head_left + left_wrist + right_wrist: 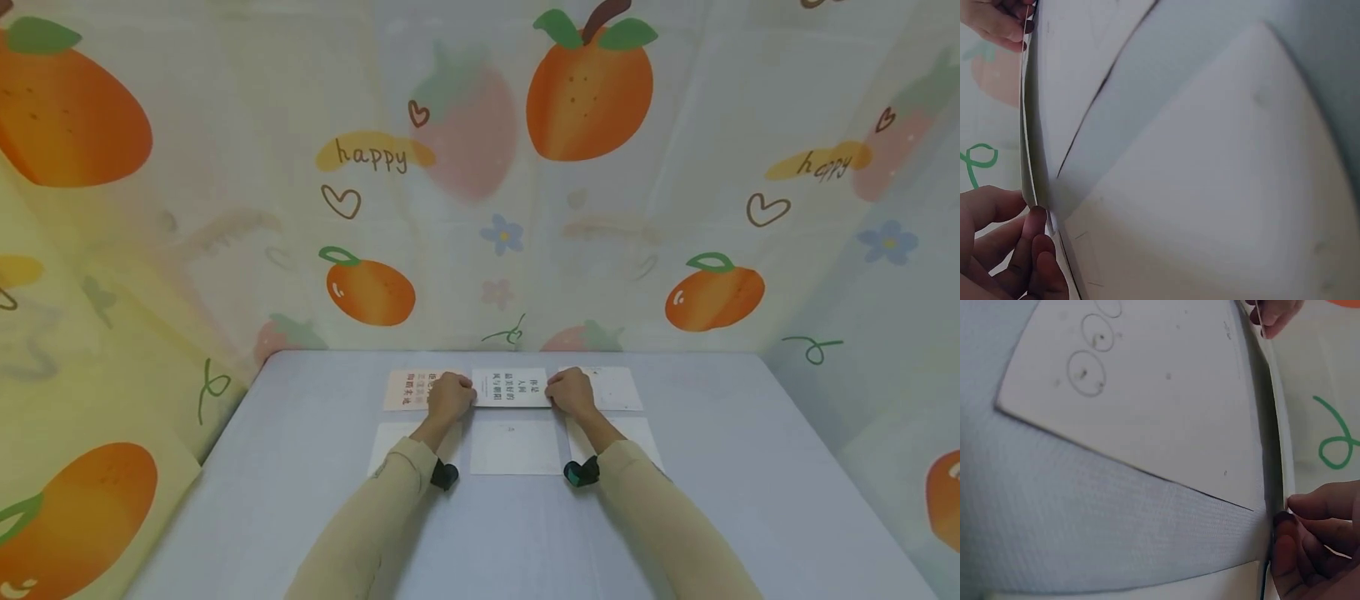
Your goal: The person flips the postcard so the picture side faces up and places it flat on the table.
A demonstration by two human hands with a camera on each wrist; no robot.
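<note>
A white card (pixel 510 387) with vertical dark Chinese characters is in the middle of the back row, between both hands. My left hand (pixel 451 396) pinches its left end, and my right hand (pixel 572 392) pinches the right end. In the wrist views the card appears edge-on as a thin strip, its near edge raised off the surface. Finger and thumb of the left hand (pixel 1004 244) meet at one corner. The right hand (pixel 1316 540) grips the opposite corner the same way.
A card with red and orange characters (pixel 405 390) lies at the back left, partly under the left hand. At the back right is a pale card (pixel 618 388). Blank-looking cards, one of them in the middle (pixel 514 450), form the front row on the white table (pixel 495 533). A fruit-print curtain (pixel 465 250) stands behind.
</note>
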